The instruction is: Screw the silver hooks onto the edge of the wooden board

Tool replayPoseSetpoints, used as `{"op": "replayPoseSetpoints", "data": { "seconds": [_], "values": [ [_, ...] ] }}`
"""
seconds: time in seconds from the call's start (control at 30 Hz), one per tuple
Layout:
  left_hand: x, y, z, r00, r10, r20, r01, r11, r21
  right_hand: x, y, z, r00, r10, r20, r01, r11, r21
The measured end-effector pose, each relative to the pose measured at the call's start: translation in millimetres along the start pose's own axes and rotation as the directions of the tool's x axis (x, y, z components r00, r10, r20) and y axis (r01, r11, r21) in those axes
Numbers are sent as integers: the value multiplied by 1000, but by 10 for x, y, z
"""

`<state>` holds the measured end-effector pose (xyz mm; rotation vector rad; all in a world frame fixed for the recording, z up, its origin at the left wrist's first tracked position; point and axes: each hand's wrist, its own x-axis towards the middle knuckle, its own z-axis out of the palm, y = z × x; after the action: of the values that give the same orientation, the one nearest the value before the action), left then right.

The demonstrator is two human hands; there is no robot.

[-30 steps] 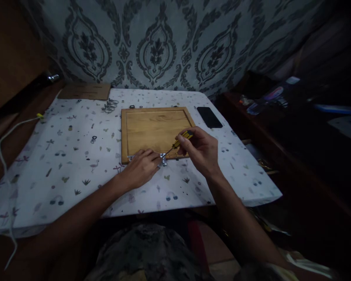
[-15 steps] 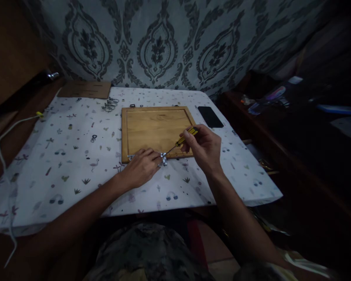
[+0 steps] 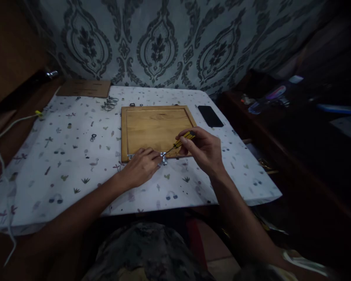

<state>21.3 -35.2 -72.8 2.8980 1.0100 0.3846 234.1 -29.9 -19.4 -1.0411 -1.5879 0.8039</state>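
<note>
A yellow-and-black screwdriver (image 3: 183, 139) is pinched between the fingers and thumb of my right hand (image 3: 206, 150). It slants down to the left, its tip at a small metal hinge (image 3: 164, 159) on the near edge of a framed wooden panel (image 3: 154, 128). My left hand (image 3: 143, 166) rests over that edge, fingers bent and pressed together at the hinge's left side. The exact fingertip contact is hidden. Another metal piece (image 3: 130, 156) shows at the panel's near left corner, partly behind my left hand.
A black phone (image 3: 210, 116) lies right of the panel. Loose metal parts (image 3: 110, 103) and a cardboard piece (image 3: 84, 88) sit at the back left of the patterned tablecloth (image 3: 75, 175). A white cable (image 3: 2, 156) hangs at left. A clear bottle (image 3: 273, 95) is on the right.
My right hand and the screwdriver have shifted slightly down and left, and the grip on the handle has turned a little. My left hand stays at the hinge.
</note>
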Motion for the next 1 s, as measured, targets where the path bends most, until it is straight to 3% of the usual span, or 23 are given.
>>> {"op": "replayPoseSetpoints", "data": {
  "seconds": [0.1, 0.23, 0.33, 0.63, 0.87, 1.0],
  "values": [
    [1, 2, -7, 1000, -10, 10, 10, 1000, -15, 16, -60, -98, 993, 23, 115, -23, 1000, 2],
    [-3, -2, -2, 1000, -11, -12, 10, 1000, -26, 38, -134, -241, 948, 49, 315, -56, 998, 12],
    [-3, 3, -12, 1000, -12, 0, 12, 1000, -20, 46, -151, -286, 927, 59, 372, -62, 998, -5],
    [1, 8, -67, 1000, -1, 30, 2, 1000, -26, 41, -96, -167, 953, 100, 287, -120, 991, 52],
    [-3, 6, -44, 1000, -4, 1, 4, 1000, -9, 72, -51, 121, 999, 6, 33, -3, 997, -76],
    [-2, 5, -39, 1000, 8, 8, -8, 1000, 6, 101, -37, 121, 998, 32, 50, -31, 999, -18]
  ]
}}
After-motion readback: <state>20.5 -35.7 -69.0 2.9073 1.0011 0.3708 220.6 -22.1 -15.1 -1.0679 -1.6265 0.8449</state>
